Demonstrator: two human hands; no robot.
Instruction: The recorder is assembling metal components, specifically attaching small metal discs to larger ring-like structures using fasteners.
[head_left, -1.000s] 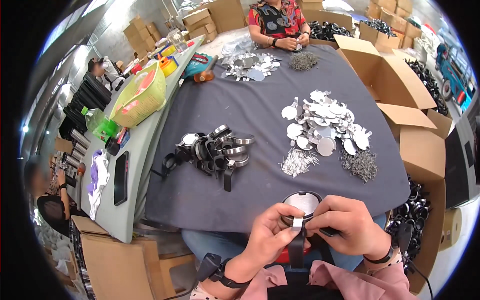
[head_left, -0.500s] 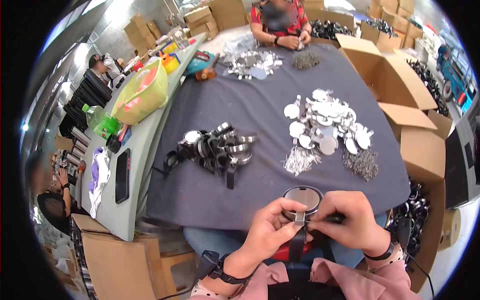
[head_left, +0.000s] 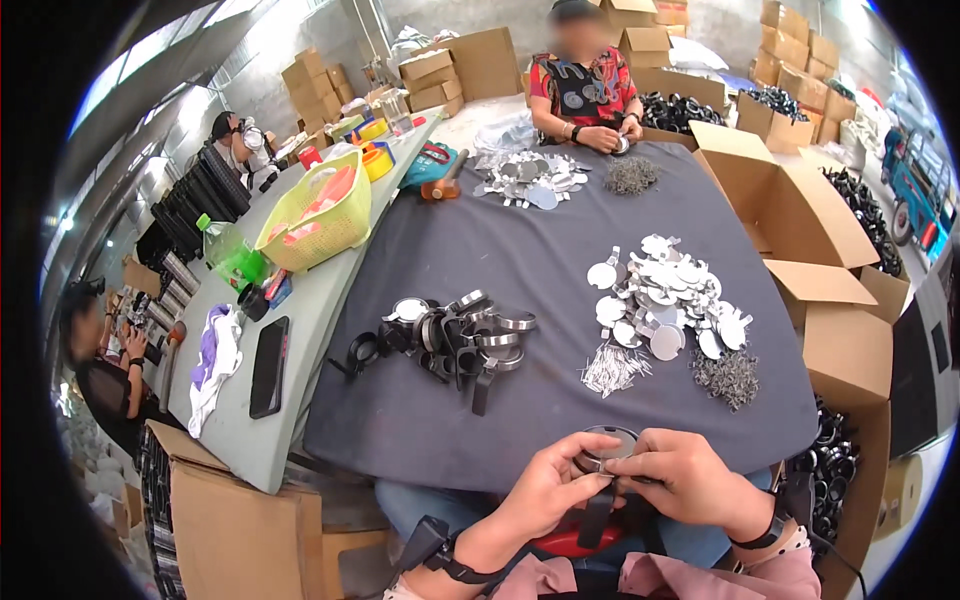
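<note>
At the table's near edge, both my hands hold one round metal lid [head_left: 618, 440] with a dark rim and a black handle [head_left: 597, 515] pointing down toward me. My left hand [head_left: 548, 487] pinches its left side at the metal tab. Closed at the same joint from the right, my right hand [head_left: 690, 482] has its fingertips against the tab; any small part between them is hidden. Beyond my hands lie thin silver pins [head_left: 613, 371], small dark metal pieces [head_left: 728, 379] and a heap of silver discs with tabs [head_left: 664, 345]. Black-handled metal rings [head_left: 480, 335] are piled to the left.
Across the dark-covered table [head_left: 450, 235] a co-worker [head_left: 585, 95] handles a small part beside more discs [head_left: 541, 197]. Open cardboard boxes [head_left: 825, 290] line the right. A side table on the left bears a phone [head_left: 268, 367], a yellow-green basket [head_left: 310, 250] and a bottle [head_left: 228, 252].
The view has tilted up, so the table and piles sit lower in the picture. My right fingertips have moved in against the lid's tab, near my left thumb.
</note>
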